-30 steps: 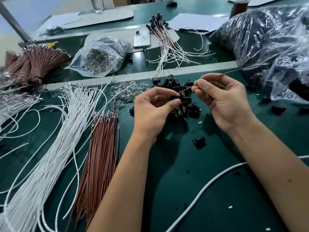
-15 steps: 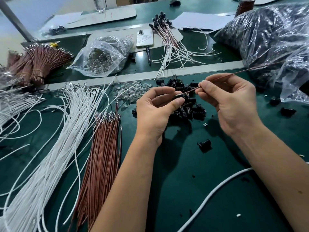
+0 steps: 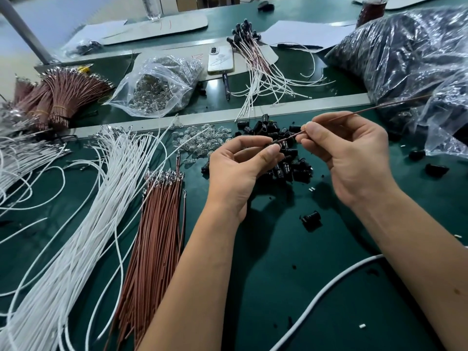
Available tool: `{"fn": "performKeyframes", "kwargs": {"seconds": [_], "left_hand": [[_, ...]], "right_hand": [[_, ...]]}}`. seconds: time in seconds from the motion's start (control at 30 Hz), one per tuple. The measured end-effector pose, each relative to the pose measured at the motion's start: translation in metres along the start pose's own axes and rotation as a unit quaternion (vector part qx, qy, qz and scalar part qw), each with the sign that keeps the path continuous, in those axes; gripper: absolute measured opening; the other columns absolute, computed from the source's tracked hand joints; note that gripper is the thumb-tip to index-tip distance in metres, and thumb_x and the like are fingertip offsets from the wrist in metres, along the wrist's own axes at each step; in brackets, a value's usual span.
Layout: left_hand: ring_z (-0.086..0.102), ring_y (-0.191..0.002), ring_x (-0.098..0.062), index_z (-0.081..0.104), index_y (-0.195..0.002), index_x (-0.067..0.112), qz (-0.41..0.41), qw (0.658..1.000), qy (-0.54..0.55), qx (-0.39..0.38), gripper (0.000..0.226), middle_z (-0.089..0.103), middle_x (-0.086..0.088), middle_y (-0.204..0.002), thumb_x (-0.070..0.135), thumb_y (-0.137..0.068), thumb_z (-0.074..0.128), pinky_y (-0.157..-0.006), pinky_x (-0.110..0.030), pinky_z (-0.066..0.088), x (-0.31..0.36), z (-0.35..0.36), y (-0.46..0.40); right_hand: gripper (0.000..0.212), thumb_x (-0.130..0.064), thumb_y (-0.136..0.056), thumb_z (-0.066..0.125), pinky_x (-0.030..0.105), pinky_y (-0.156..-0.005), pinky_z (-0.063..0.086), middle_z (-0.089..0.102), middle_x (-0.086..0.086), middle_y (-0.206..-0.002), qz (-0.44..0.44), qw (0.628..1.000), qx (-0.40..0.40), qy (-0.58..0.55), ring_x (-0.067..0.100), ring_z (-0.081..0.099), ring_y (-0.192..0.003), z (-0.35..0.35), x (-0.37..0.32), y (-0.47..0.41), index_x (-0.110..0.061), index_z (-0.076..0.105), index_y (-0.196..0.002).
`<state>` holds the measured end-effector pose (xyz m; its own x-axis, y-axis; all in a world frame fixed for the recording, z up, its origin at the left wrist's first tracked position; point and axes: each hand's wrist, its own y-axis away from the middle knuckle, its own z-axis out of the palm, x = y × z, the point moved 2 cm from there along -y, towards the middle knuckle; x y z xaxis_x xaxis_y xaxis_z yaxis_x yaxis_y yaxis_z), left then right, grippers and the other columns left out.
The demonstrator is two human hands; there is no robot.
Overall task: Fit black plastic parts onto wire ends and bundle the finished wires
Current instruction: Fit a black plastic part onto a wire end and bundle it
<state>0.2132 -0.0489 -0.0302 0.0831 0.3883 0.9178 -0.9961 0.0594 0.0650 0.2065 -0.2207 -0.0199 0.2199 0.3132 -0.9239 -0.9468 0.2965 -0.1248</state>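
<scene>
My right hand (image 3: 347, 153) pinches a thin brown wire (image 3: 367, 111) that runs up and right toward the plastic bag. Its near end meets the fingertips of my left hand (image 3: 240, 171), which pinch a small black plastic part (image 3: 274, 141), mostly hidden by thumb and finger. Both hands hover over a pile of black plastic parts (image 3: 286, 158) on the green mat. Loose brown wires (image 3: 157, 224) and white wires (image 3: 83, 224) lie to the left. Finished wires with black caps (image 3: 255, 59) lie fanned out at the back.
A clear bag of small glass bulbs (image 3: 157, 89) and loose bulbs (image 3: 200, 140) sit behind my left hand. Tied brown bundles (image 3: 63, 95) lie far left. A big bag of black parts (image 3: 410, 59), a phone (image 3: 220, 59), a stray black part (image 3: 311, 219) and a white cable (image 3: 329, 287) are around.
The hands have come a little closer together, and the wire's end now reaches my left fingertips. The camera view has shifted slightly.
</scene>
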Motion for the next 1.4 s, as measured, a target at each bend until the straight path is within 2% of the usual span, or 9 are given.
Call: {"fn": "performKeyframes", "kwargs": {"seconds": [0.33,0.5,0.67,0.77,0.93,1.03,1.17,1.27,1.4], "left_hand": [[0.075,-0.073,-0.025,0.072,-0.090,0.002,-0.003,1.000,-0.017,-0.020,0.011,0.076,-0.016,-0.084,-0.004,-0.081,0.077,-0.070,-0.024,0.058,0.000,0.005,0.003],[0.072,-0.072,-0.024,0.070,-0.090,0.000,0.015,0.995,-0.089,-0.035,0.017,0.075,-0.020,-0.082,0.003,-0.079,0.082,-0.068,-0.028,0.059,0.000,0.008,0.005],[0.066,-0.074,-0.026,0.068,-0.083,0.003,0.039,0.992,-0.113,-0.051,0.017,0.072,-0.028,-0.084,0.002,-0.077,0.083,-0.075,-0.038,0.054,0.003,0.009,0.006],[0.074,-0.078,-0.026,0.066,-0.083,-0.001,0.049,0.991,-0.103,-0.070,0.017,0.076,-0.019,-0.088,-0.004,-0.077,0.082,-0.077,-0.034,0.059,0.004,0.011,0.008],[0.074,-0.092,-0.023,0.057,-0.081,-0.006,0.066,0.991,-0.071,-0.088,0.021,0.076,-0.017,-0.105,-0.015,-0.077,0.076,-0.079,-0.032,0.060,0.008,0.012,0.008],[0.072,-0.077,-0.023,0.054,-0.083,0.002,0.079,0.992,-0.070,-0.074,0.031,0.076,-0.018,-0.097,-0.017,-0.075,0.077,-0.071,-0.035,0.061,0.014,0.006,0.006],[0.069,-0.065,-0.023,0.059,-0.093,0.000,0.080,0.996,-0.015,-0.032,0.027,0.075,-0.022,-0.092,-0.014,-0.078,0.076,-0.061,-0.029,0.058,0.026,-0.004,0.004],[0.068,-0.061,-0.016,0.064,-0.109,-0.001,0.092,0.992,0.075,0.037,0.029,0.075,-0.017,-0.085,-0.010,-0.083,0.073,-0.058,-0.023,0.055,0.036,-0.018,0.001],[0.059,-0.061,-0.008,0.068,-0.111,0.007,0.115,0.951,0.274,0.090,0.023,0.073,-0.007,-0.089,-0.003,-0.091,0.064,-0.054,-0.020,0.048,0.052,-0.047,-0.004]], "right_hand": [[0.012,-0.001,-0.084,0.081,0.023,-0.063,0.058,0.077,0.010,-0.080,0.000,1.000,-0.022,0.020,0.019,0.075,-0.071,0.010,0.004,0.009,-0.008,0.072,-0.088],[0.009,-0.011,-0.081,0.084,0.017,-0.050,0.044,0.076,0.002,-0.076,0.023,0.995,-0.047,0.082,0.008,0.064,-0.063,0.013,0.005,0.010,-0.018,0.078,-0.078],[0.012,-0.032,-0.070,0.083,0.021,-0.058,0.041,0.074,-0.002,-0.076,0.094,0.987,-0.108,0.066,0.008,0.063,-0.071,0.008,0.001,0.006,-0.020,0.081,-0.072],[0.032,-0.043,-0.086,0.069,0.024,-0.060,0.043,0.066,0.003,-0.076,0.106,0.985,-0.133,0.029,0.010,0.056,-0.072,0.006,-0.002,0.004,-0.015,0.082,-0.079],[0.031,-0.041,-0.095,0.060,0.022,-0.058,0.041,0.065,0.018,-0.102,0.025,0.967,-0.178,0.183,0.015,0.055,-0.082,0.013,-0.002,0.010,-0.023,0.084,-0.101],[0.031,-0.040,-0.099,0.056,0.026,-0.056,0.038,0.060,0.016,-0.101,0.010,0.952,-0.209,0.223,0.022,0.047,-0.078,0.022,-0.004,0.008,-0.026,0.082,-0.110],[0.038,-0.046,-0.103,0.051,0.019,-0.052,0.041,0.076,0.010,-0.094,0.014,0.938,-0.250,0.241,0.014,0.058,-0.070,0.047,-0.014,-0.005,-0.024,0.081,-0.110],[0.047,-0.047,-0.106,0.050,0.024,-0.048,0.046,0.077,0.010,-0.089,0.048,0.955,-0.192,0.223,0.016,0.064,-0.066,0.078,-0.009,-0.021,-0.012,0.080,-0.098],[0.019,-0.014,-0.099,0.064,0.025,-0.054,0.044,0.073,0.012,-0.075,-0.016,0.863,-0.285,0.416,0.013,0.056,-0.057,0.140,0.018,-0.023,-0.013,0.077,-0.086]]}}
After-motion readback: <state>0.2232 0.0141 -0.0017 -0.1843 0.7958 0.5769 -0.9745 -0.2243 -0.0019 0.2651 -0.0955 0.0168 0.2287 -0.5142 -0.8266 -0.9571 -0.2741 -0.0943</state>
